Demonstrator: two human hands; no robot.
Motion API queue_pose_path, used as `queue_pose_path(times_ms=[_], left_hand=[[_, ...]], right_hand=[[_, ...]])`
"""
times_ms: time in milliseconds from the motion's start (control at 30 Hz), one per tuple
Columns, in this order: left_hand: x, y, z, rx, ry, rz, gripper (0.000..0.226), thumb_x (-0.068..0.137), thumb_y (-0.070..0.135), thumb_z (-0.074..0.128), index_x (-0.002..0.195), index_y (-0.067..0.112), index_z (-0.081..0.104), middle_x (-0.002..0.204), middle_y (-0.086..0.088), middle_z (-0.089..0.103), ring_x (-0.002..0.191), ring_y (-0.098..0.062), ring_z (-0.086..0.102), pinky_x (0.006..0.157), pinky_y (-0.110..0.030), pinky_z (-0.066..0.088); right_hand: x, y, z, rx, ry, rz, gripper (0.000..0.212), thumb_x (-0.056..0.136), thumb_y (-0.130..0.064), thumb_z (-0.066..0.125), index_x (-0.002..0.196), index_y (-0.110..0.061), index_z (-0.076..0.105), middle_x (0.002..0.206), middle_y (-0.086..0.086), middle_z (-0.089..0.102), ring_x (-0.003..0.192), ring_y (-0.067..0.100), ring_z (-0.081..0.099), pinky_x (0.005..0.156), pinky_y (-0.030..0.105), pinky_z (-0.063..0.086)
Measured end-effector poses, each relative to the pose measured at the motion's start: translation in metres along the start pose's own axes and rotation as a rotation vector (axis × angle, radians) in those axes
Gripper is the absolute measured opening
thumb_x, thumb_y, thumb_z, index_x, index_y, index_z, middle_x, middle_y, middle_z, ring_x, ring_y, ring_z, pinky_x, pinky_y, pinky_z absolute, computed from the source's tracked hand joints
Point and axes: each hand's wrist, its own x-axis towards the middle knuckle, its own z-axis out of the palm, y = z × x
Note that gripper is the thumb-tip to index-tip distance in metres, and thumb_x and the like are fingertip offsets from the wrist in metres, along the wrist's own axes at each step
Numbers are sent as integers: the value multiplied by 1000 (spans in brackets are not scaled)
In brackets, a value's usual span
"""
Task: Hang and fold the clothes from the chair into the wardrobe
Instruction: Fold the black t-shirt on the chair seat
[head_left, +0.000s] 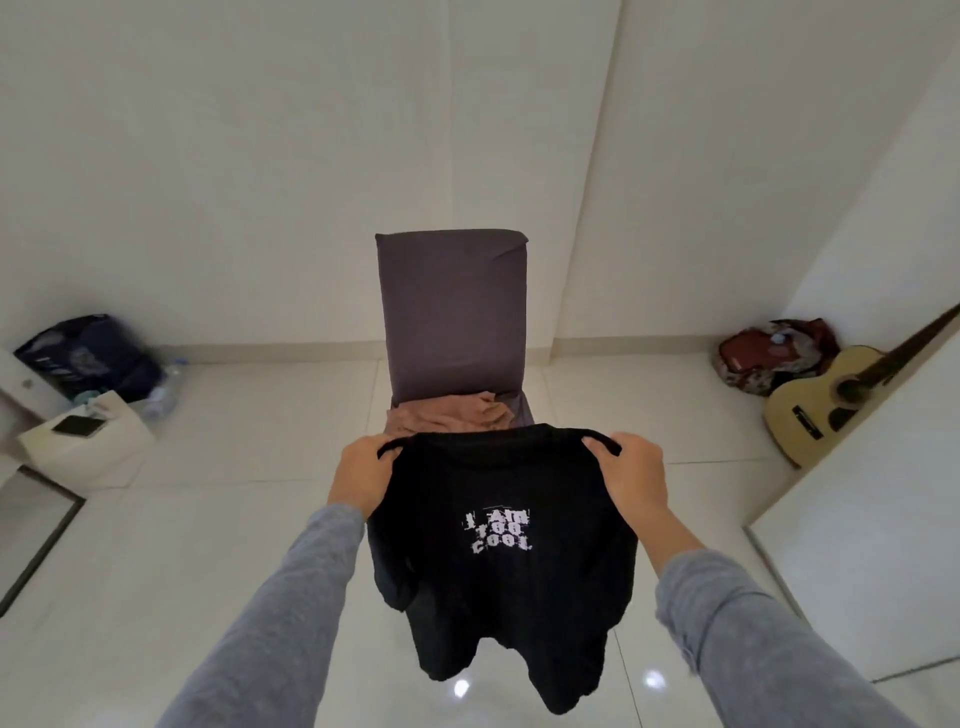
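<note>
Two arms in grey sleeves (291, 597) stretch forward and level, the left hand (363, 478) and the right hand (631, 478) each with fingers curled tight round a shoulder of a black T-shirt (498, 597), holding it in the air above the tiled floor (156, 571). The shirt hangs spread between them, white lettering on its chest, hem drooping. Just beyond, a brown garment (447, 413) lies crumpled on the seat of a purple-covered chair (452, 312). Farther back, a guitar (821, 400) leans at right beside a red bag (769, 358)
</note>
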Motion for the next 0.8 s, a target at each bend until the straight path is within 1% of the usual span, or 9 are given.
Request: queue_pose_path(times_ms=[100, 200, 300, 367, 433, 500, 567, 700, 800], left_hand=[[24, -22, 12, 34, -14, -18, 22, 93, 10, 51, 105, 4, 68, 101, -17, 68, 94, -32, 61, 83, -30, 42], [49, -40, 25, 71, -7, -15, 23, 94, 9, 47, 105, 4, 67, 103, -16, 67, 92, -31, 60, 80, -28, 41], [66, -49, 33, 78, 3, -22, 23, 95, 8, 45, 105, 5, 65, 102, -14, 66, 89, -27, 58, 79, -25, 38], [82, -53, 37, 96, 7, -23, 23, 95, 11, 44, 105, 6, 64, 102, -12, 66, 87, -24, 56, 79, -26, 38], [99, -54, 39, 115, 9, -32, 23, 96, 14, 43, 105, 8, 63, 101, -9, 66, 85, -22, 55, 79, -27, 40], [122, -56, 41, 138, 14, -40, 23, 97, 15, 42, 104, 9, 63, 100, -8, 65, 84, -21, 54, 78, -29, 41], [148, -59, 47, 169, 23, -36, 22, 96, 15, 42, 102, 9, 62, 99, -9, 65, 85, -24, 56, 78, -32, 43], [203, -61, 64, 220, 48, -47, 22, 97, 17, 41, 101, 9, 61, 95, -8, 62, 83, -24, 55, 74, -35, 45], [245, -59, 80, 220, 84, -79, 23, 98, 17, 39, 102, 9, 60, 95, -8, 60, 83, -24, 53, 72, -35, 43]], right_hand=[[13, 9, 27, -50, -46, 50, 39, 93, -30, 55, 63, -7, 46, 63, 8, 50, 60, 23, 47, 54, 32, 35], [32, 16, 55, -58, -96, 101, 26, 97, -18, 46, 76, -4, 49, 82, 15, 57, 74, 25, 50, 66, 32, 37], [45, 21, 71, -70, -90, 91, 21, 98, -14, 41, 83, -4, 51, 88, 15, 55, 78, 25, 49, 69, 33, 38], [58, 21, 79, -122, -73, 62, 21, 100, -20, 39, 90, -7, 52, 88, 10, 57, 77, 25, 52, 67, 35, 42], [74, 16, 85, -224, -60, 52, 22, 101, -29, 35, 94, -14, 50, 83, 4, 57, 73, 24, 55, 62, 34, 45], [96, 10, 95, -315, -48, 42, 22, 101, -33, 32, 94, -18, 47, 77, 1, 55, 66, 22, 54, 56, 30, 40], [120, 5, 107, -352, -26, 25, 23, 101, -34, 33, 93, -18, 48, 73, 2, 55, 61, 21, 52, 52, 28, 36], [181, -1, 143, -236, 6, -2, 25, 101, -28, 36, 89, -11, 51, 73, 5, 59, 62, 24, 54, 56, 36, 44], [226, -6, 170, -146, -3, 20, 24, 101, -26, 36, 88, -11, 49, 74, 4, 56, 65, 24, 53, 55, 33, 40]])
